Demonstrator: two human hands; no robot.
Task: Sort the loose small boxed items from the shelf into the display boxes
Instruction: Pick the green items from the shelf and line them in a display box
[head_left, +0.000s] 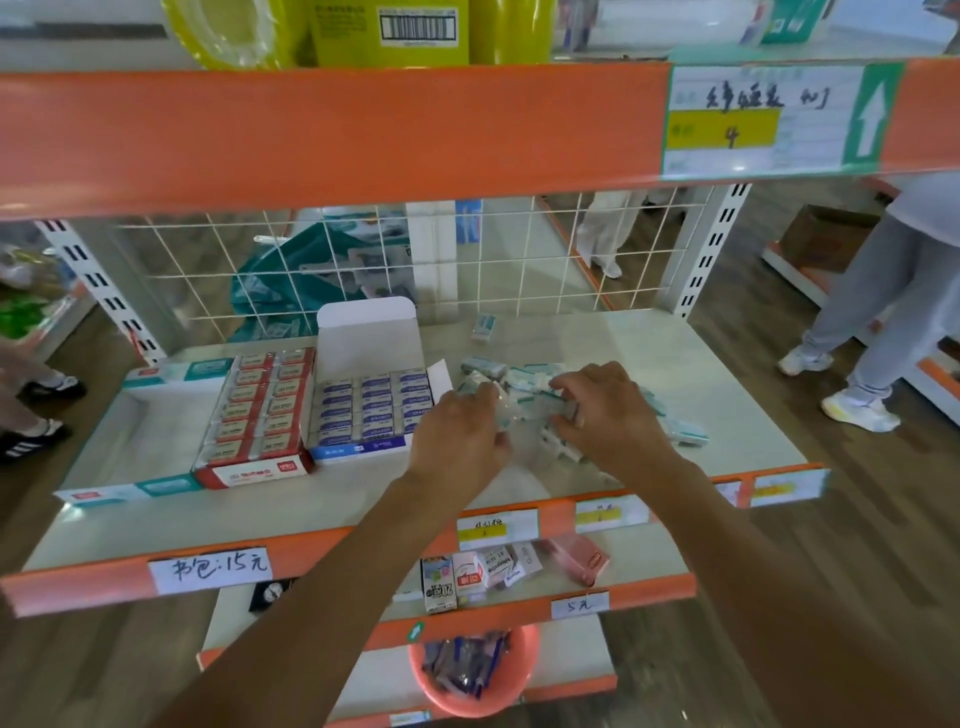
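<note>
Evidently both hands are down in the pile of loose small boxes (524, 384) mid-shelf: the left hand (460, 431) curled over several, the right hand (605, 410) pinching one, though the exact grip is blurred. They look light, stiff and slick-wrapped, best pinched across their long sides. At nine o'clock stand the blue display box (371, 410) and the red display box (257, 415), nearly full.

1. Both bare forearms stretched forward, converging, palms down.
2. Left hand (457, 431): fingers curled downward, tips hidden beneath; grip unclear.
3. Right hand (605, 410): fingers bent inward, just beside the left, not touching it.
</note>
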